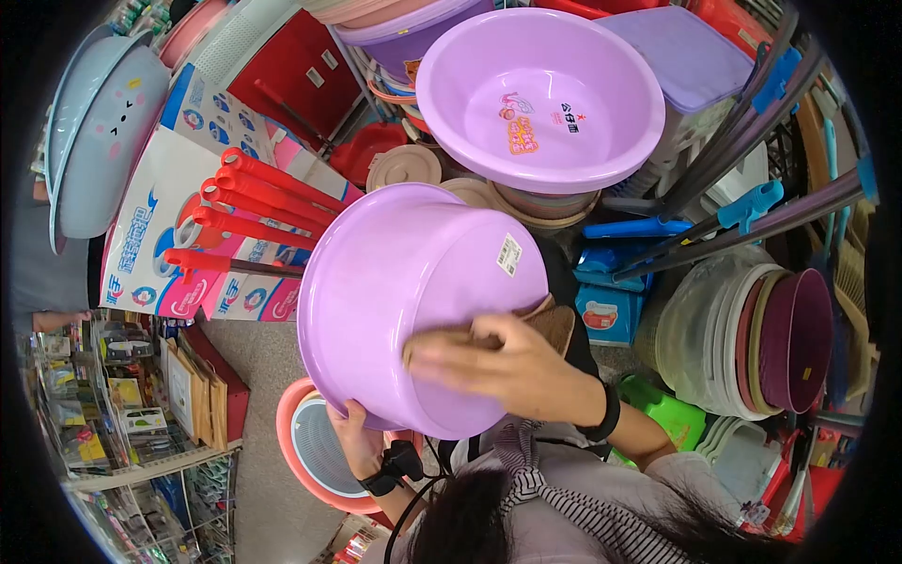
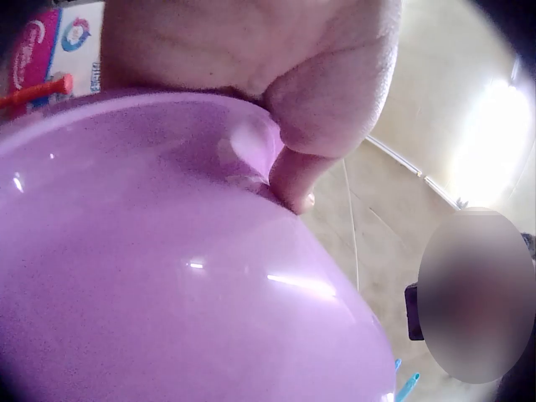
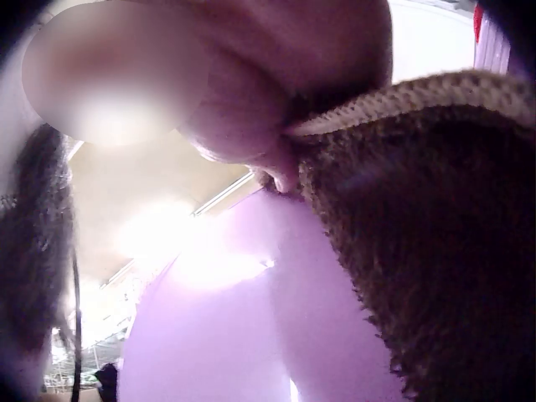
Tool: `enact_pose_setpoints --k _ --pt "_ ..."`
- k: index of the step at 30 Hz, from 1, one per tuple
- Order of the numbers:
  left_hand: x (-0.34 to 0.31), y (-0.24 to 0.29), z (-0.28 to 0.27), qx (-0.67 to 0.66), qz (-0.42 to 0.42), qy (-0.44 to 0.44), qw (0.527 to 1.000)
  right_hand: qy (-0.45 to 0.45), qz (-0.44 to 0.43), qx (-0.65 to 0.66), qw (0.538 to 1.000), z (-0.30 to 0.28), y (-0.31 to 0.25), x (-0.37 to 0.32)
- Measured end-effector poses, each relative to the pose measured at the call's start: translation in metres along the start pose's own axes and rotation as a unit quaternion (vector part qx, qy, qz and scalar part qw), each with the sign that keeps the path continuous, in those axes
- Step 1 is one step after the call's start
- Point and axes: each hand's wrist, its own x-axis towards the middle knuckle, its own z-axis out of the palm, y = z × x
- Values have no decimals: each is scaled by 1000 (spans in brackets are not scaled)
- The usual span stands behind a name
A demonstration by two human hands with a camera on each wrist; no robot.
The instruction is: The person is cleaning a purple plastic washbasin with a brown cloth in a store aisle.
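Note:
A light purple plastic basin (image 1: 376, 273) is tilted in front of the body, its outer side and white-labelled base turned up. My left hand (image 1: 360, 444) grips its rim at the lower left, with the thumb over the edge; the left wrist view shows the thumb bent over the rim (image 2: 193, 99). My right hand (image 1: 521, 371), blurred at the fingers, holds a brown fuzzy cloth (image 1: 552, 329) against the basin near the edge of its base. The right wrist view shows the cloth (image 3: 435, 218) hanging from the fingers over the purple surface.
Another purple basin (image 1: 620, 94) stands on a stack ahead. Red handles (image 1: 272, 197) stick out by a printed carton (image 1: 141, 226) on the left. Stacked bins (image 1: 799, 338) and long poles (image 1: 752, 122) crowd the right. A pink basin (image 1: 287, 423) with a grey basket stands below.

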Motion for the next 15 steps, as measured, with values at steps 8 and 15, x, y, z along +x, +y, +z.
enact_pose_setpoints --k 8,15 --pt "-22 16 18 34 7 -74 997 145 92 -68 983 -30 6 -10" --pt "-39 34 31 108 133 -10 985 165 146 -17 975 -56 -5 -6"
